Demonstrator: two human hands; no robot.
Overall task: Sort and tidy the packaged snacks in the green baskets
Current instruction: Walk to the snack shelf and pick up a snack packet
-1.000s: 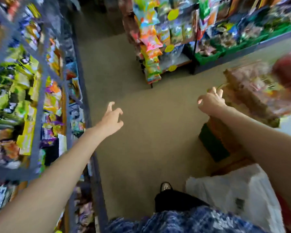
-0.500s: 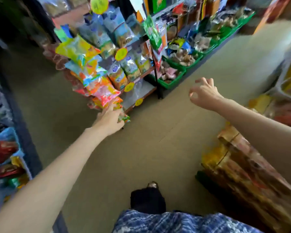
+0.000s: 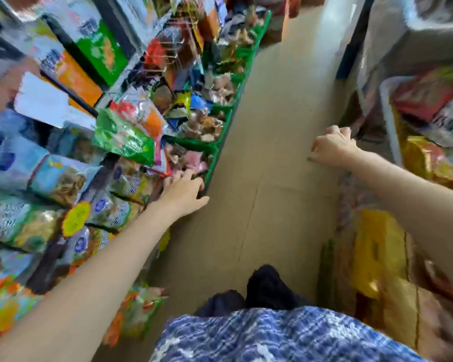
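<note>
A row of green baskets [image 3: 221,138] runs along the floor edge of the left shelving, each filled with small packaged snacks [image 3: 202,124]. My left hand [image 3: 183,190] reaches to the near end of the nearest basket [image 3: 211,163], fingers spread beside pink packets [image 3: 194,159], holding nothing that I can see. Off to the right, over the aisle floor, my right hand [image 3: 332,147] hovers with fingers loosely curled and nothing in it. The picture is blurred by motion.
Hanging bags of snacks [image 3: 60,178] crowd the left rack above my arm. A green bag [image 3: 123,137] juts out over the nearest basket. Stacked packets and boxes [image 3: 382,257] line the right side. The tan aisle floor [image 3: 267,178] runs between them.
The view has swung toward the green baskets, which are now close. My left hand moved from the hanging bags to the nearest basket's end. My right hand stays raised and empty.
</note>
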